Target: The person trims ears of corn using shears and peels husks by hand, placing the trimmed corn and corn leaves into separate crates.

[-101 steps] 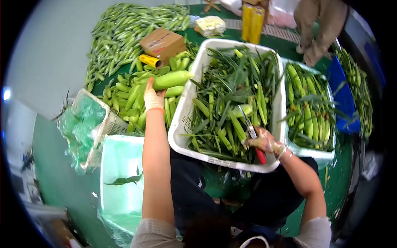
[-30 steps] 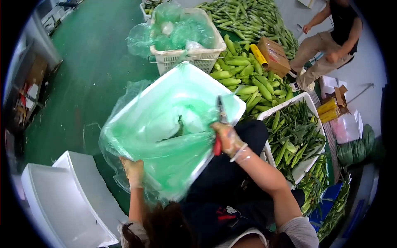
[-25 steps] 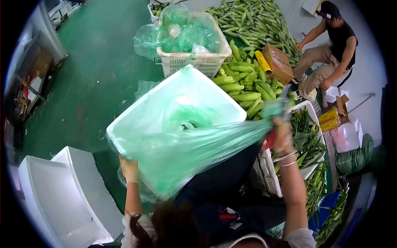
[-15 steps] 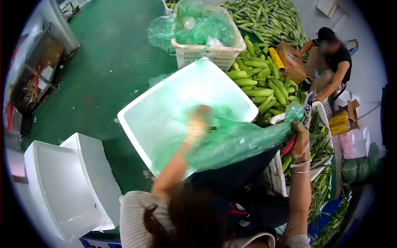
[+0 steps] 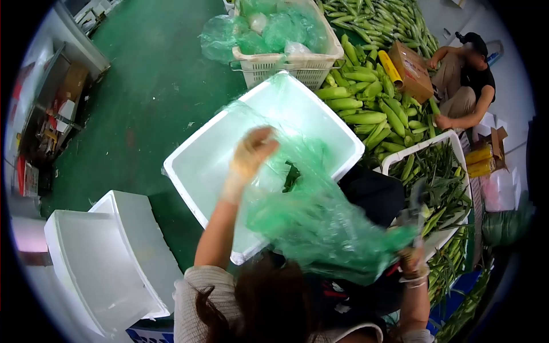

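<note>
A green plastic bag (image 5: 326, 223) spreads across the white foam box (image 5: 200, 146) and over my lap. My left hand (image 5: 254, 151), in a pale glove, is above the box with its fingers curled at the bag's far edge, slightly blurred. At the lower right, my gloved right hand (image 5: 410, 260) is closed on the bag's other end. A grey, blade-like tool (image 5: 416, 208) rises from that hand, smeared by motion. Through the film a dark green patch (image 5: 291, 176) shows inside the box.
A crate (image 5: 289, 66) of green bags stands ahead. Corn ears (image 5: 372, 108) lie piled to the right, near a cardboard box (image 5: 410, 71) and a crouching person (image 5: 466, 86). A crate of leaves (image 5: 434, 183) is on my right; foam boxes (image 5: 108, 257) stand at left.
My left hand has moved left and up, drawing the bag wider over the box. My right hand has come down toward me with its end of the bag. The other person's arm has shifted.
</note>
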A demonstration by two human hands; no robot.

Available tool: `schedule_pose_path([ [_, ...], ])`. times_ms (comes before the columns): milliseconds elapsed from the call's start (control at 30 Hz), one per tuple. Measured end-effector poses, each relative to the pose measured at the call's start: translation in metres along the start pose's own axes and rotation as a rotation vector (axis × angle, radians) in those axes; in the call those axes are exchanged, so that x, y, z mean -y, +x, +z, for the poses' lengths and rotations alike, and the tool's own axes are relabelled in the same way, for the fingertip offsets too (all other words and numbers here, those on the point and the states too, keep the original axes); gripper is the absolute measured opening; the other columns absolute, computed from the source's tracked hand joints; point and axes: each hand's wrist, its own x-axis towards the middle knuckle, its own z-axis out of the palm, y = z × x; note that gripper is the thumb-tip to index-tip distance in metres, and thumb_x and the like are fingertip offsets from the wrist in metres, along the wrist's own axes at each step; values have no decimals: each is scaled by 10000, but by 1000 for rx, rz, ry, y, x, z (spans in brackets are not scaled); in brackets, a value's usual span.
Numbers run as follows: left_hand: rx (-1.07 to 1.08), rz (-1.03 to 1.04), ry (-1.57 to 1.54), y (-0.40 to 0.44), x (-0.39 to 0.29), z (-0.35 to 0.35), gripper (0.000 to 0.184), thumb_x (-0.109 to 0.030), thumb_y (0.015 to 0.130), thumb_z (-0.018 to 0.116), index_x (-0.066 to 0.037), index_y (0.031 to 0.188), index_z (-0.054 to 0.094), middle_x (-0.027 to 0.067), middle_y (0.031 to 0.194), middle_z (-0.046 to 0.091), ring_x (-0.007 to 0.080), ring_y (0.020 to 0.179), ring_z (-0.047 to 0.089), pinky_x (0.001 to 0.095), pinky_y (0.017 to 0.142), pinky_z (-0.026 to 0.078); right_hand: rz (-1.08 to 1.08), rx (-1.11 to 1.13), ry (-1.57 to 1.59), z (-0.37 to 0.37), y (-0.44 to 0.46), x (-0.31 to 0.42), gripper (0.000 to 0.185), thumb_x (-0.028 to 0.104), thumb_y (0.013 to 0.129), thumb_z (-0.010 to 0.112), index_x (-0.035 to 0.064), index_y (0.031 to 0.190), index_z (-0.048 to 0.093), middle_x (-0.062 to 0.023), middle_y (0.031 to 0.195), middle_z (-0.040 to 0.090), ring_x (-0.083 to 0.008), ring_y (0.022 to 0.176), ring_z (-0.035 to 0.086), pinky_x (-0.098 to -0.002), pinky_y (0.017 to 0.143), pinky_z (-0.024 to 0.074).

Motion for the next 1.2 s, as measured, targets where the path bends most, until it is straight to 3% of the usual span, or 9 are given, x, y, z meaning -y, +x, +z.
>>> schedule_pose_path([
  [100,-373,-286,678,90,120,-41,996,-502,664,766,108,1318,326,325,1281,430,369,1206,456,369,950,432,9,-311,-117,-48,-11,21,390,253,771,641,0,1060,571,-85,974,616,-221,877,601,-342,793,494],
  [267,775,-31,1072,127,271,59,351,-259,882,421,-130,1157,598,111,1138,618,312,1040,575,387,902,440,-82,-423,-233,-66,-28,24,315,234,783,608,8,1001,585,-65,898,609,-192,814,595,-311,741,483],
  [333,925,297,1148,47,274,151,237,-158,856,482,-52,1019,616,143,933,651,310,787,628,426,765,500,-98,-471,-208,-54,-29,19,322,213,775,610,8,1022,580,-68,921,605,-193,844,588,-305,765,476],
  [367,257,491,717,-11,194,156,228,-160,828,468,-18,893,634,213,884,628,317,779,622,419,699,487,-27,-445,-207,-52,-27,18,417,117,719,599,-12,1111,535,-75,1024,594,-185,918,564,-288,819,450],
  [400,854,1,791,-29,88,143,226,-125,845,435,-25,891,632,220,901,614,312,823,611,365,723,483,-71,-454,-100,-36,-19,18,443,72,677,619,3,1108,547,-66,1011,605,-181,915,576,-290,816,461],
  [767,979,-122,269,-145,-94,14,341,-50,741,644,-1,1075,595,146,1122,563,254,1092,499,344,928,387,158,1152,416,97,59,-169,1062,534,591,802,63,1400,301,-118,1444,295,-223,1349,242,-407,1117,192],
  [867,664,-414,189,-152,-106,-19,430,-29,713,701,6,1125,584,126,1183,549,238,1165,469,338,984,360,249,1096,414,83,47,-177,1175,512,552,835,52,1425,197,-129,1434,295,-252,1354,239,-425,1113,216],
  [1000,92,410,614,-108,-87,-9,1055,-275,522,854,29,1376,313,185,1451,248,323,1335,276,390,1078,263,363,604,387,52,23,-95,1034,464,624,792,58,1400,242,-145,1393,343,-264,1296,326,-438,1073,287],
  [1200,1052,406,244,-71,-66,192,712,-312,746,710,-90,1352,409,165,1394,359,324,1302,315,419,1056,282,224,-126,339,-47,-55,-102,897,463,680,721,52,1357,299,-153,1352,386,-269,1248,373,-441,1051,312],
])
